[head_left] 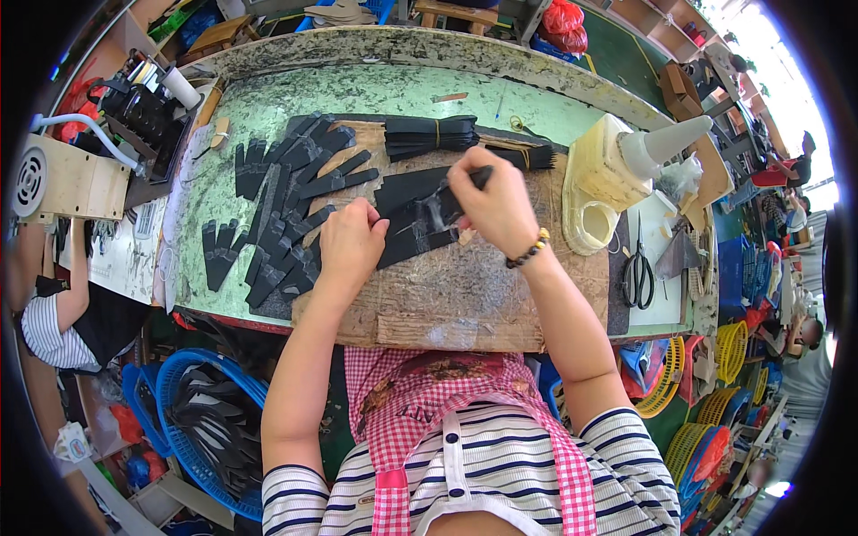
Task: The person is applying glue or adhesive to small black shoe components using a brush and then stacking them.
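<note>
A fan of flat black strips (409, 213) lies on a worn wooden board (465, 304), with a whitish wet smear across the pieces. At the fan's left edge, my left hand (351, 239) has its fingers curled down on a black strip. My right hand (500, 201) is closed round a dark, stubby tool (481, 177), probably a glue brush, above the fan's right end; its tip is blurred. Many black strips with greyish ends (290, 192) overlap left of my left hand. Behind the fan lies a banded bundle of black strips (431, 136).
A yellowed glue container (601, 165) with a pale cone nozzle stands right of the board. Black-handled scissors (638, 279) lie beyond it. A blue basket (192, 429) of dark pieces sits below left. A co-worker's arm (76, 286) shows at far left, beside a beige machine (76, 179).
</note>
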Available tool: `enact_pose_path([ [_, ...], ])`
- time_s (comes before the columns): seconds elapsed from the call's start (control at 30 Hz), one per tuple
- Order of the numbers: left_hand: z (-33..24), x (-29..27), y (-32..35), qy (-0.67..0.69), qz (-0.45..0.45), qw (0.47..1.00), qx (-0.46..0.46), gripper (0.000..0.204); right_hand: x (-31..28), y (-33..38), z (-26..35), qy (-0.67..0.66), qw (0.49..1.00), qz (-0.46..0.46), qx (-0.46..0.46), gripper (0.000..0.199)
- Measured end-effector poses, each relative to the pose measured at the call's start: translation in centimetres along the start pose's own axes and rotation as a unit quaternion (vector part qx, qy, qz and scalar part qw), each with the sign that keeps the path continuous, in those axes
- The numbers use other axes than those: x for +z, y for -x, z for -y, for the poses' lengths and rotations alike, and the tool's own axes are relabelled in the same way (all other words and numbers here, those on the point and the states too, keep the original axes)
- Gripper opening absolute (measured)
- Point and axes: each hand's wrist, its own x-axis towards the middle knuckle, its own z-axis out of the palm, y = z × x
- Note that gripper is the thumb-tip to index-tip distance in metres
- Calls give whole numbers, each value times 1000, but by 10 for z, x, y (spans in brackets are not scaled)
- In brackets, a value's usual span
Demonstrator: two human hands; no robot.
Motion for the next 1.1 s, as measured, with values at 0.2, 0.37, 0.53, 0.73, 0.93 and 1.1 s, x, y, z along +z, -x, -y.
enact_pose_path([
  [0.2,-17,19,12,-121,-103,987,31,28,-36,29,5,-153,986,-63,25,13],
  [0.37,-10,39,19,-199,-183,959,80,27,-46,50,-7,-153,985,-75,20,13],
  [0.53,-10,40,24,-245,-174,951,71,33,-52,60,-22,-163,983,-75,25,14],
  [0.73,-7,46,20,-259,-204,937,115,39,-55,63,-25,-150,985,-78,21,14],
  [0.93,-7,41,16,-259,-232,928,135,37,-55,61,-22,-151,985,-81,17,14],
  [1.1,-22,11,15,-172,-223,933,225,35,-54,65,-21,-131,986,-99,-23,12],
])
